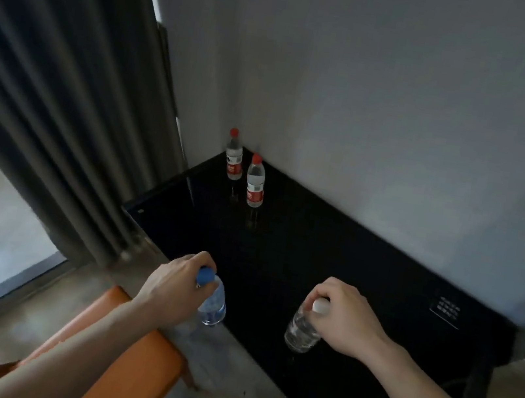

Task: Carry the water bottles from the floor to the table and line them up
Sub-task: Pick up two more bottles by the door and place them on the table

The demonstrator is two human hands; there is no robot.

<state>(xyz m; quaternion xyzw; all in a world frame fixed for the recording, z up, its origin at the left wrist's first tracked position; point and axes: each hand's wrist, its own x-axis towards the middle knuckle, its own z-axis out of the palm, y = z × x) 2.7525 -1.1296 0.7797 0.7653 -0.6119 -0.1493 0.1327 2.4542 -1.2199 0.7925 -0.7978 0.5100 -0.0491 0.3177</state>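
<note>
left hand (172,284) grips a blue-capped bottle (212,301) by its neck; right hand (344,316) grips a white-capped bottle (304,327) likewise, both at the near edge of the glossy black table (361,283). two red-label bottles (256,182) stand far in the corner, print unreadable. grey curtain (49,79) left, orange seat (131,367) near.

Two bottles (234,156) (255,182) on the counter (365,256) at its far corner, one behind the other, my two held bottles (214,301) (302,330) nearer, a chair (137,375) left of the counter.
</note>
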